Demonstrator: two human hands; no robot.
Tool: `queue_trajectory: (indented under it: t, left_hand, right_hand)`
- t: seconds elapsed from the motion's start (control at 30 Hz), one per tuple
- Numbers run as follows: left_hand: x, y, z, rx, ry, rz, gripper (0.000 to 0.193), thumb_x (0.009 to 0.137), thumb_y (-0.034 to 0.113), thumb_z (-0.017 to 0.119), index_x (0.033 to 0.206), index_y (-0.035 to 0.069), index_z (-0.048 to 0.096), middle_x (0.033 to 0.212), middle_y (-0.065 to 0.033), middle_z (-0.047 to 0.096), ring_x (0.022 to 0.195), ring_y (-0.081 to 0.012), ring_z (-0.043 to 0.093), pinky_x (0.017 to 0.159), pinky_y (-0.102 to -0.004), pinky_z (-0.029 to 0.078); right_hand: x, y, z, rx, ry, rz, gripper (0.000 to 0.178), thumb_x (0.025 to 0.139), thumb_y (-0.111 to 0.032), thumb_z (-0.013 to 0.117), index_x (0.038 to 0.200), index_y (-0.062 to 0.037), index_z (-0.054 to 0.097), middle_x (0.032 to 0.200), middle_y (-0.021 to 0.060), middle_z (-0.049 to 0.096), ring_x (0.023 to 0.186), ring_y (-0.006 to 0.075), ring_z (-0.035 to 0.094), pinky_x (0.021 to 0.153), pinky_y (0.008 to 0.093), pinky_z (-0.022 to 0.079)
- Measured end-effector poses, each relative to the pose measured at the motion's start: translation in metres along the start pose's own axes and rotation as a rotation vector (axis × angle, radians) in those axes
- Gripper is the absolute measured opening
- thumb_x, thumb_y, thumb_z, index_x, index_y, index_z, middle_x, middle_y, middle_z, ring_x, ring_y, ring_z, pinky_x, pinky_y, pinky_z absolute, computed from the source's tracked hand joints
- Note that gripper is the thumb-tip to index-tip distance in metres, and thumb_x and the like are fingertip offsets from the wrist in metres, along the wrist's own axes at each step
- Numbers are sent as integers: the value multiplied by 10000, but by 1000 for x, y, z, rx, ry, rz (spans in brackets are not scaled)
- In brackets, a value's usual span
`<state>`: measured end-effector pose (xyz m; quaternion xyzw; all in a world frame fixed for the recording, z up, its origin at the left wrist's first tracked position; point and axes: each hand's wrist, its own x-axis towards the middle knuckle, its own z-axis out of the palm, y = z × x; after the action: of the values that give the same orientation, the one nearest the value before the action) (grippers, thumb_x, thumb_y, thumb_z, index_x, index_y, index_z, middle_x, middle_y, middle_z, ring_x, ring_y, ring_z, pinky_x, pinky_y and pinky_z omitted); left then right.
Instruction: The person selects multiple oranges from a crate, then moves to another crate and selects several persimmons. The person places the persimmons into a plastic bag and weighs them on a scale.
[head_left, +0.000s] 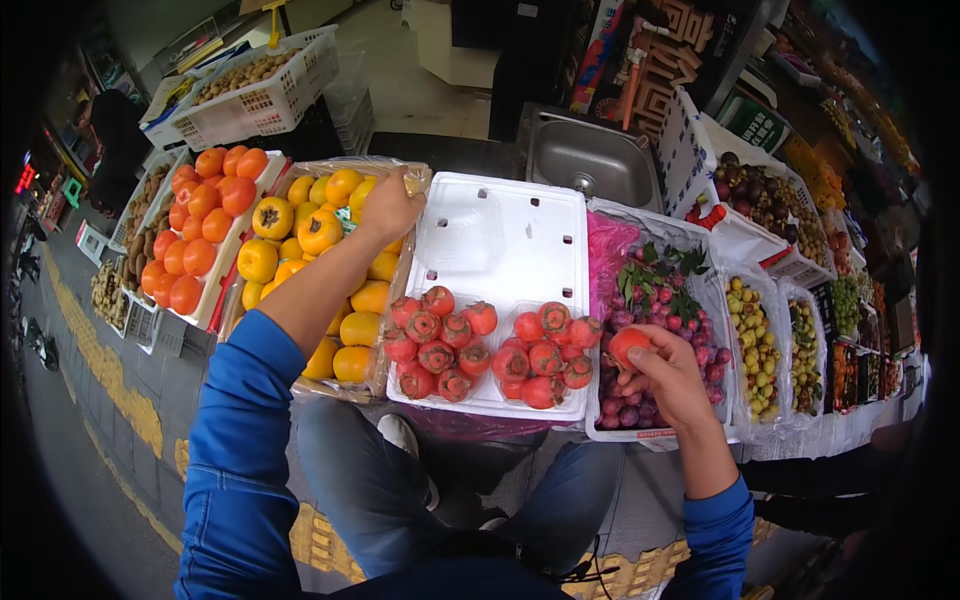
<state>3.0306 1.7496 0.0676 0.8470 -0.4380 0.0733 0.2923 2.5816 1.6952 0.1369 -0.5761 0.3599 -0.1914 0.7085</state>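
Observation:
My right hand point(668, 375) pinches a small red persimmon point(629, 346) above the crate of purple plums point(640, 408). To its left, a white foam tray point(520, 193) bears two clear plastic boxes of red persimmons point(437, 343), point(545, 357) along its near side. An empty clear plastic box point(463, 243) lies toward the tray's far left. My left hand point(393, 208) is closed at the far right corner of the carton of large yellow persimmons point(320, 231), by its plastic lining. What its fingers hold is hidden.
Orange persimmons point(204, 225) fill a box at the left, beside a white basket of small brown fruit point(250, 85). A steel sink point(590, 155) stands beyond the tray. Crates of yellow-green jujubes point(752, 345) and dark purple fruit point(755, 195) line the right.

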Motion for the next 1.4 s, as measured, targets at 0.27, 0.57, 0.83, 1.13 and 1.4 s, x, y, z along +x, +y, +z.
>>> queue_trajectory:
  t: [0.27,0.57,0.83,1.13,1.4]
  left_hand:
    - [-70,83,-79,-138,-496,609,301,900,221,686,1149,54,720,1035,-137,748,945,-297,724,842,-411,581]
    - [-89,159,-14,94,-675,957,429,800,231,771,1178,56,669,1031,-158,682,997,-342,683,843,-436,573]
    - [-69,157,-8,-9,-858,851,505,778,206,796,1238,58,650,1047,-127,702,990,-297,700,834,-389,578]
    - [-43,115,-36,-1269,-1128,-253,480,966,299,720,1310,5,559,1140,-145,707,918,-163,738,710,-229,625]
    - [-25,75,-55,-1255,-973,-249,474,940,363,755,1221,8,614,1048,-125,730,820,-121,732,663,-217,608]
  right_hand:
    - [8,18,-12,-48,72,41,286,978,-160,673,1195,23,640,935,82,695,699,131,671,570,269,571]
    - [12,6,2,-61,131,-52,327,978,-173,684,1239,17,632,986,80,711,742,109,666,599,250,567]
    - [2,6,-1,49,129,-8,315,978,-200,694,1218,-1,646,962,82,722,719,90,658,577,223,536]
    - [14,-4,-3,191,0,-28,313,1004,-245,630,1202,-2,651,1002,122,735,744,134,690,642,272,573]
    - [43,-19,22,70,-34,-32,304,976,-229,683,1159,13,675,965,76,722,754,106,676,664,252,564]
